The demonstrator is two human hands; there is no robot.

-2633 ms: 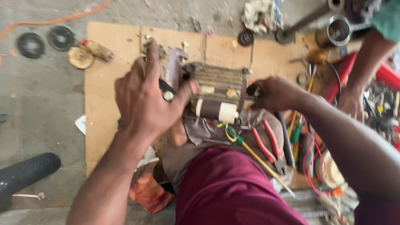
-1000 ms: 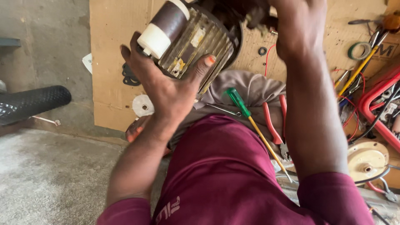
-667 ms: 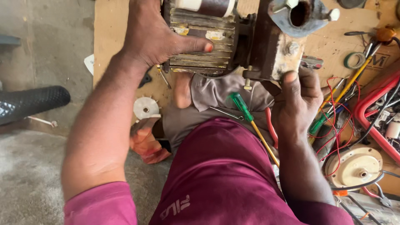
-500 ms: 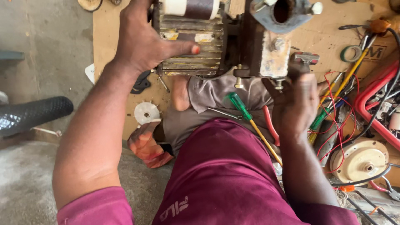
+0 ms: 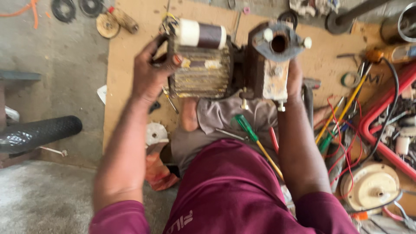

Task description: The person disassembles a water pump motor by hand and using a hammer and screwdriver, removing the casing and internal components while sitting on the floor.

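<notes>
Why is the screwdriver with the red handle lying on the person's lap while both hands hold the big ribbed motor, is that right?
Not quite: the head view shows the screwdriver's handle is green. Left hand and right hand do hold the ribbed motor.

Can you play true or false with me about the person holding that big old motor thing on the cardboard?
1. The left hand grips the finned motor body. True.
2. The right hand is holding the green-handled screwdriver. False: the screwdriver lies loose on the person's lap; the right hand rests on the rusty pump end.
3. A white and brown cylinder sits on top of the motor. True.
4. The motor stands on bare concrete. False: it stands on a cardboard sheet.
5. A black ribbed tube lies on the floor to the left. True.
</notes>
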